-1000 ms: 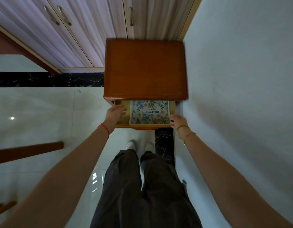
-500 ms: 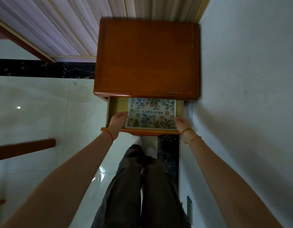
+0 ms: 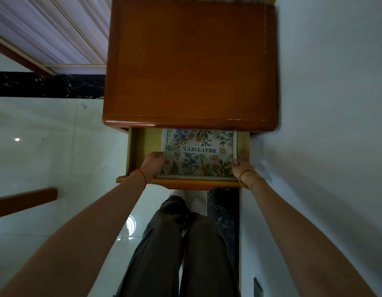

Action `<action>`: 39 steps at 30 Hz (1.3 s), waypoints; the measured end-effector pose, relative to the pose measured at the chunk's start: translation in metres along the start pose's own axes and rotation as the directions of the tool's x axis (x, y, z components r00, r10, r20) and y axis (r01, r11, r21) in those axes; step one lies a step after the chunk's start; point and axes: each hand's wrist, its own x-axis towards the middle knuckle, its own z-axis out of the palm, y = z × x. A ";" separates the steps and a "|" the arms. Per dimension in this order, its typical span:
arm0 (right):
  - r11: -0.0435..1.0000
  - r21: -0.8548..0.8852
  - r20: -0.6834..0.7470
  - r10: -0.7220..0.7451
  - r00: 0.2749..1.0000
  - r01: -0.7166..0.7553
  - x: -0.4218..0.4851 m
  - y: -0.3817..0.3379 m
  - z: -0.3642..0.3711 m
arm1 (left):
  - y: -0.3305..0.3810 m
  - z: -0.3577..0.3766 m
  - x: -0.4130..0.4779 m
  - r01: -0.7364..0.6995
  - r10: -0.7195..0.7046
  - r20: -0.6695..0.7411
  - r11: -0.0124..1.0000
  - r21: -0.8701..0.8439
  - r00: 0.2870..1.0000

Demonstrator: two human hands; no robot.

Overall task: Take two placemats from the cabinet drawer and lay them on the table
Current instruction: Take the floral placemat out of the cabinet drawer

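Left grip: my left hand [image 3: 154,163] pinches the near-left corner of the floral printed placemat [image 3: 199,153], fingers closed on its edge to lift it.
Right grip: my right hand [image 3: 241,168] clamps the near-right corner, keeping it level.
Placemat: lying in the open wooden drawer [image 3: 138,146], centre frame, beneath the orange-brown wooden cabinet top [image 3: 189,61].

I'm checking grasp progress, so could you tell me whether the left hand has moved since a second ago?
Yes. The left hand went from the drawer's left wall rightward onto the placemat's left edge.
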 end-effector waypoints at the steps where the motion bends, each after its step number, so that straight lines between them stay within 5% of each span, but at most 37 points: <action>1: 1.000 -0.008 0.006 -0.002 1.000 0.002 0.004 0.002 0.002 | -0.003 0.001 0.006 0.001 -0.001 0.009 1.000 0.017 1.000; 13: 0.998 0.023 -0.085 0.058 0.995 -0.056 0.018 0.002 0.005 | -0.006 -0.003 0.025 0.091 -0.090 -0.027 0.995 0.029 0.996; 18: 0.981 0.169 -0.165 0.120 0.979 -0.092 0.007 0.002 0.000 | -0.005 -0.013 0.018 0.116 -0.116 0.005 0.993 -0.030 0.993; 22: 0.955 0.264 -0.089 0.165 0.982 -0.136 -0.011 0.001 -0.004 | -0.004 -0.023 -0.004 0.081 -0.081 -0.020 0.997 -0.018 0.996; 29: 0.916 0.393 -0.067 0.113 0.991 -0.078 -0.067 0.007 -0.005 | -0.017 -0.041 -0.071 -0.026 0.023 -0.032 0.996 -0.089 0.999; 39: 0.901 0.433 -0.070 0.076 0.995 -0.038 -0.211 -0.002 -0.011 | -0.052 -0.077 -0.190 -0.007 -0.028 -0.138 0.970 -0.245 0.990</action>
